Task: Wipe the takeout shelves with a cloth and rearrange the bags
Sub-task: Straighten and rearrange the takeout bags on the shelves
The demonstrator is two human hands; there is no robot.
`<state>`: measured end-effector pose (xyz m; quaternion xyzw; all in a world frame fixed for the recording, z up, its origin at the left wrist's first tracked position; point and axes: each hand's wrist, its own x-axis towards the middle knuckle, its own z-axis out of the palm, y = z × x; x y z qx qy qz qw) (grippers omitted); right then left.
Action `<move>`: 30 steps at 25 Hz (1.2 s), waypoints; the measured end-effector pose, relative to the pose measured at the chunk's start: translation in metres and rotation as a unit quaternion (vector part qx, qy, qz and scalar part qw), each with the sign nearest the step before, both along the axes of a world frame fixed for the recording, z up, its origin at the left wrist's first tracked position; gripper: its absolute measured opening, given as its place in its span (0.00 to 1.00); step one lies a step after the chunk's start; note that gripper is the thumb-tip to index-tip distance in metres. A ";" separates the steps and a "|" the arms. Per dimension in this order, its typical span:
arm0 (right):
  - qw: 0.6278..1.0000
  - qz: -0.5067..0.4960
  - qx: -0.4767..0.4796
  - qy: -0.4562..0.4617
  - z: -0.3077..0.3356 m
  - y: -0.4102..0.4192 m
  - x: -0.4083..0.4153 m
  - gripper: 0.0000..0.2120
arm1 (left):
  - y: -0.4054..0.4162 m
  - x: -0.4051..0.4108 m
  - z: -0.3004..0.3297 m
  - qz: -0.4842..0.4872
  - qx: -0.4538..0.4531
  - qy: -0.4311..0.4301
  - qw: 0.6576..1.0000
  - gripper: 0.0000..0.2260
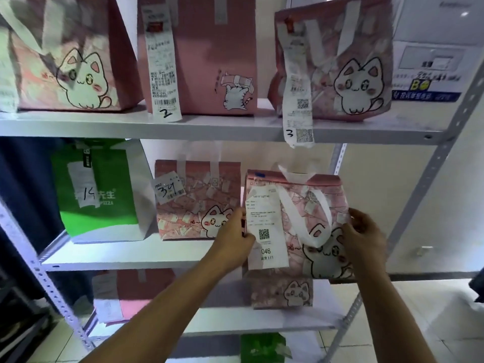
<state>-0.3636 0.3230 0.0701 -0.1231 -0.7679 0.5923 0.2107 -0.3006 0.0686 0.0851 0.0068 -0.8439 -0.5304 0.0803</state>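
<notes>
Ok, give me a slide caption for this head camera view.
Both hands, left hand and right hand, hold a pink cat bag at the middle shelf, beside another pink bag.

top-left bag (65,61): blurred, cut by edge | bottom green bag (262,349): cut off | wall notice (429,72): unreadable

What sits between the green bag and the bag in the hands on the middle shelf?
One pink cat bag tagged 34, standing between the green bag and the held bag, which both hands grip. The head view shows it.

Bare middle shelf (125,254) lies open in front; the green bag (97,189) perhaps blocks its left.
</notes>
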 end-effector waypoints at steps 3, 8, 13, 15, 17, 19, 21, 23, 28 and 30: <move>0.999 0.036 -0.005 0.001 0.005 0.007 -0.035 0.13 | 0.009 -0.031 0.002 0.053 -0.040 0.007 0.998 0.18; 0.999 0.051 -0.013 0.013 0.000 0.012 -0.078 0.09 | 0.016 -0.075 -0.005 0.118 -0.070 0.038 0.990 0.18; 0.999 0.037 0.003 0.018 -0.023 0.003 -0.110 0.10 | 0.018 -0.113 -0.027 0.130 -0.046 0.009 0.990 0.11; 0.999 0.034 0.019 0.006 -0.036 -0.001 -0.121 0.09 | 0.020 -0.122 -0.036 0.132 -0.049 0.002 0.990 0.13; 0.999 0.041 0.029 -0.009 -0.046 -0.004 -0.130 0.10 | 0.021 -0.128 -0.042 0.137 -0.063 0.008 0.988 0.17; 0.998 0.053 0.019 -0.017 -0.053 -0.005 -0.136 0.10 | 0.021 -0.132 -0.048 0.143 -0.077 0.012 0.987 0.21; 0.998 0.055 0.015 -0.018 -0.058 -0.006 -0.142 0.10 | 0.020 -0.133 -0.053 0.146 -0.085 0.005 0.986 0.19; 0.998 0.053 0.012 -0.013 -0.062 -0.007 -0.145 0.09 | 0.021 -0.132 -0.057 0.147 -0.089 -0.007 0.985 0.18; 0.999 0.052 0.006 0.001 -0.065 -0.007 -0.142 0.11 | 0.024 -0.130 -0.060 0.133 -0.078 -0.016 0.988 0.19; 0.999 0.053 -0.001 0.001 -0.064 -0.005 -0.142 0.13 | 0.026 -0.128 -0.059 0.129 -0.070 -0.012 0.989 0.19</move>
